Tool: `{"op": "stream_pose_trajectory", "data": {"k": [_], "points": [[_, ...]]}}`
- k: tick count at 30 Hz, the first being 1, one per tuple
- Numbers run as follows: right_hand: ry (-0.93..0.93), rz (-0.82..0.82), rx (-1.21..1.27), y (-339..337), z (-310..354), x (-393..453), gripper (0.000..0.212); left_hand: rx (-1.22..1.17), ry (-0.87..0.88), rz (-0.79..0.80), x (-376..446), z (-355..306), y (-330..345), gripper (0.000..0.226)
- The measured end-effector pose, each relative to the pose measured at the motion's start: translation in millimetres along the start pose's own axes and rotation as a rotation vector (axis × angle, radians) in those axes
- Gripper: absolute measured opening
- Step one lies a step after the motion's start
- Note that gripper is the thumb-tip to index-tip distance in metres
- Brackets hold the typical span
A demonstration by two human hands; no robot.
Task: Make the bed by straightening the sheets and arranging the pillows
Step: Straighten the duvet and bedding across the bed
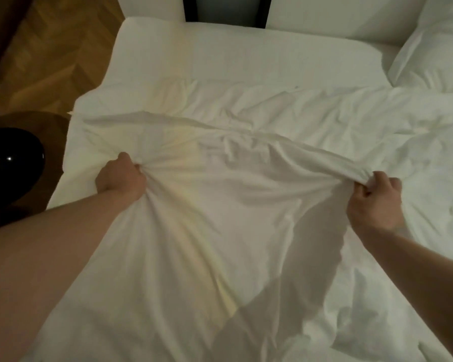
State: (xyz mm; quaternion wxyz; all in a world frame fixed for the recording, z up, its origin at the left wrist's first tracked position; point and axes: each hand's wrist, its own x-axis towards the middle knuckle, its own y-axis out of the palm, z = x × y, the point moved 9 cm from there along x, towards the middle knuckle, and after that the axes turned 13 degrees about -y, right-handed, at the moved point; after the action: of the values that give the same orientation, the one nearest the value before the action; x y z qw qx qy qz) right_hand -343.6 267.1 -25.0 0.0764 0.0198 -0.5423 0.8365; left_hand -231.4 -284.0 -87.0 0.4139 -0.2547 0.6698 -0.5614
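across the near half of the bed [152,56]: rumpled white sheet [220,205], bunched tight in curled left hand [120,178] and right hand [374,202]; pillow [429,58] at far right corner.

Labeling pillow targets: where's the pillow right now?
Head view, upper right corner: the pillow lies at the head of the bed, just beyond the rumpled sheet, away from both hands.

Warm-toned herringbone wood floor [50,56] fills the 10 o'clock corner. A glossy black rounded object [11,163] sits at 9 o'clock. A dark vertical gap [225,7] splits pale upholstered panels [338,14] at 12 o'clock. The light is dim.
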Motion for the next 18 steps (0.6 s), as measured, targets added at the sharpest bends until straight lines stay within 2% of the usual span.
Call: {"op": "stream_pose_trajectory", "data": {"k": [4,7,9,11,13,14,16,18], "points": [[-0.117,-0.188,0.112,-62,65,58,0.019,-0.275,-0.022,-0.200,-9,6,-80,0.027],[-0.264,-0.225,0.149,-94,129,113,0.029,-0.395,-0.083,-0.293,9,11,-136,0.034],[-0.309,-0.199,0.130,-103,165,151,0.036,-0.409,-0.062,-0.285,25,0,-158,0.039],[-0.295,-0.058,0.032,-91,187,178,0.048,-0.332,-0.021,-0.130,39,-19,-150,0.056],[-0.237,0.119,-0.068,-64,191,175,0.071,-0.192,-0.009,0.090,40,-31,-117,0.094],[-0.223,0.187,-0.100,-50,190,162,0.080,-0.134,0.010,0.172,34,-37,-100,0.106],[-0.273,0.312,-0.118,-14,182,122,0.087,-0.022,0.093,0.286,11,-44,-65,0.105],[-0.335,0.440,-0.101,22,167,72,0.085,0.091,0.186,0.407,-18,-40,-22,0.089]]}}
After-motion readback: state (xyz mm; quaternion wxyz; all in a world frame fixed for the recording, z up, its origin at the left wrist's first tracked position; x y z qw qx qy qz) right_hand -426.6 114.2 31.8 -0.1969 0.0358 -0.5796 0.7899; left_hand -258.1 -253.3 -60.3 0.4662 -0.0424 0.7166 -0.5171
